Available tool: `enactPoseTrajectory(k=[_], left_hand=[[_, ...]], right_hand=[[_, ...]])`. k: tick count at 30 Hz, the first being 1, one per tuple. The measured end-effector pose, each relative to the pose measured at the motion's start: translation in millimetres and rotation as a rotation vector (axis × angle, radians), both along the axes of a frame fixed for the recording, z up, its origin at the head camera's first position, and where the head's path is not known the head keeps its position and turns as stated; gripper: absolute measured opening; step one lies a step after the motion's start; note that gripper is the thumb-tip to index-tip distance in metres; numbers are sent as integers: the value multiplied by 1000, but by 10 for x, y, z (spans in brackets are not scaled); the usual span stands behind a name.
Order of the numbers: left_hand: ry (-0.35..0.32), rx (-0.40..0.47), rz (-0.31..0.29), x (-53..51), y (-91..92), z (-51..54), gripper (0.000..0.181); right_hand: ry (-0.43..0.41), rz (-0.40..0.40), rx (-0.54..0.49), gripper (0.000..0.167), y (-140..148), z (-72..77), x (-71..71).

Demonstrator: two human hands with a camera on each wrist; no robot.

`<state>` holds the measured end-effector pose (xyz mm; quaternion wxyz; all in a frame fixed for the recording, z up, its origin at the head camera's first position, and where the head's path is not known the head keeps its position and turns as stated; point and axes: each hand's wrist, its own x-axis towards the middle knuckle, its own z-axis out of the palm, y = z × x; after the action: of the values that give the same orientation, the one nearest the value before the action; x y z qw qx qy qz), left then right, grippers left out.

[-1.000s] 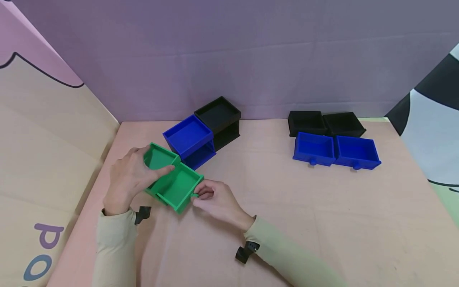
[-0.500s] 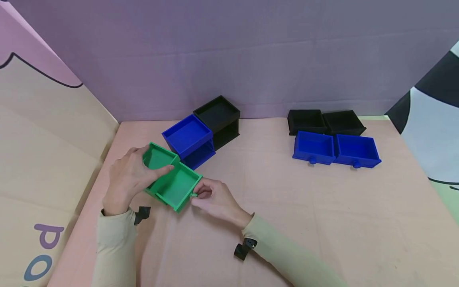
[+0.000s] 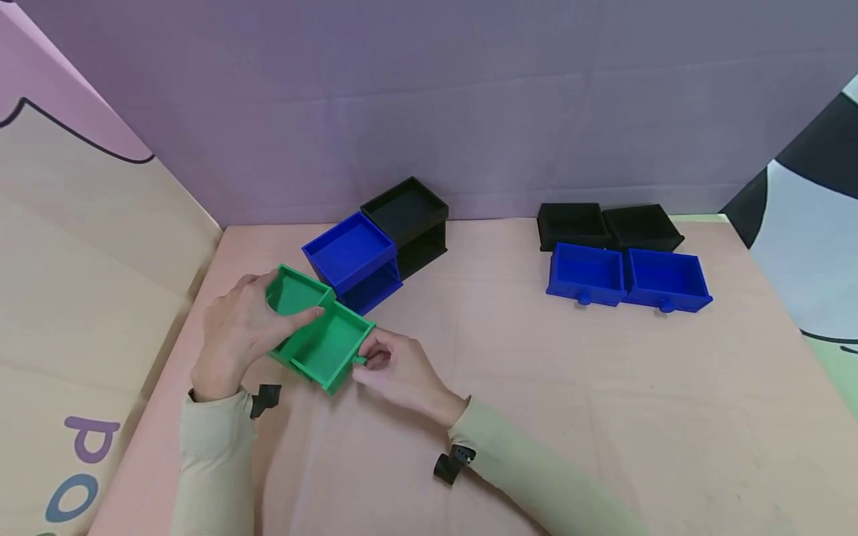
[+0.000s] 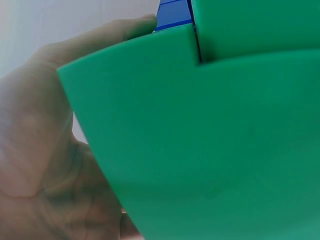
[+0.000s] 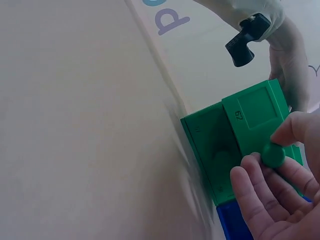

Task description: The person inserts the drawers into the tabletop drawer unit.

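Drawer [image 3: 330, 344] lies between left hand [image 3: 240, 327] and right hand [image 3: 407, 374].

The tabletop [image 3: 570, 394] was evenly lit, soft shadows were cast beside the sleeves [image 3: 217, 461], and the left wrist view was hazed.

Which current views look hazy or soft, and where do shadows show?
Head view: mostly crisp, soft shadows on the table beside both sleeves. Left wrist: pale haze over the left hand, and the green box looks soft. Right wrist: slight haze, shadow inside the green box.
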<state>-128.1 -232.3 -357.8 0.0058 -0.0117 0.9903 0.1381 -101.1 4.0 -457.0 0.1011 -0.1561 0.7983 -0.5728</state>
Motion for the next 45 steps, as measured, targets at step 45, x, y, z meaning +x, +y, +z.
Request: enactPoseTrajectory(k=[45], left_hand=[[24, 9, 2, 2, 3, -13, 107]], right_hand=[[216, -69, -7, 13, -28, -30, 95]])
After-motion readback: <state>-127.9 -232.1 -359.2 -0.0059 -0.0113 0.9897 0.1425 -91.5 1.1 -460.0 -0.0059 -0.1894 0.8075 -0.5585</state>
